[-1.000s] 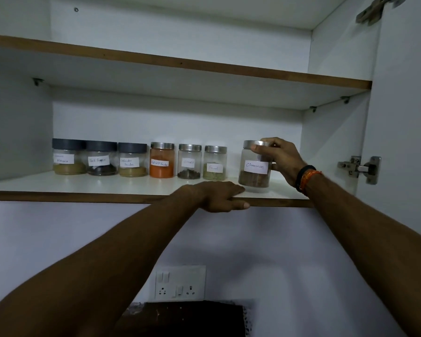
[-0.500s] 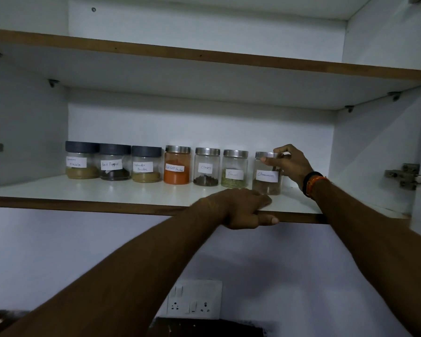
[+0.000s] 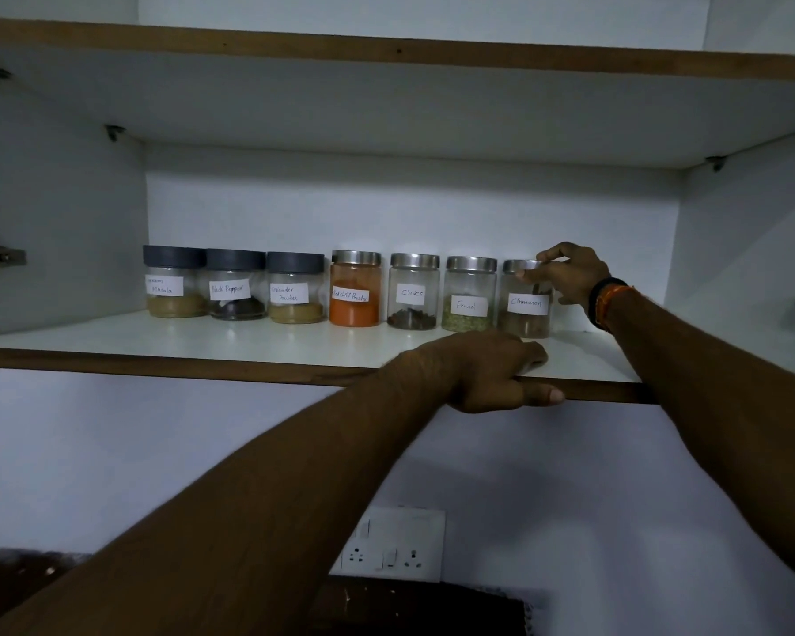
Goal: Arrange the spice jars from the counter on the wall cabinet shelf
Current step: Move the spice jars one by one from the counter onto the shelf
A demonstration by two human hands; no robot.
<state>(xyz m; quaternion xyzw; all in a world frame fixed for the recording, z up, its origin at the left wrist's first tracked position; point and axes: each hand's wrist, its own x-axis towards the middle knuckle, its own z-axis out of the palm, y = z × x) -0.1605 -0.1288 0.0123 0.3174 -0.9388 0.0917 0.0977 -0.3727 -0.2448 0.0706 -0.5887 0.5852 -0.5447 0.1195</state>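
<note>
Cinnamon-labelled glass jar with a steel lid (image 3: 525, 299) is now seated at the right end of the row on the white wall cabinet shelf (image 3: 249, 339), just beside the fennel-labelled glass jar (image 3: 468, 296); a second ago it was held forward, near the shelf's front edge. Its lid is still pinched by the curled fingers of the right hand (image 3: 572, 273). The shelf's wooden front edge is still gripped by the left hand (image 3: 487, 371), fingers on top, thumb underneath.

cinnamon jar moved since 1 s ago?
Yes. The cinnamon jar went back from the shelf front edge into line beside the fennel jar.
</note>
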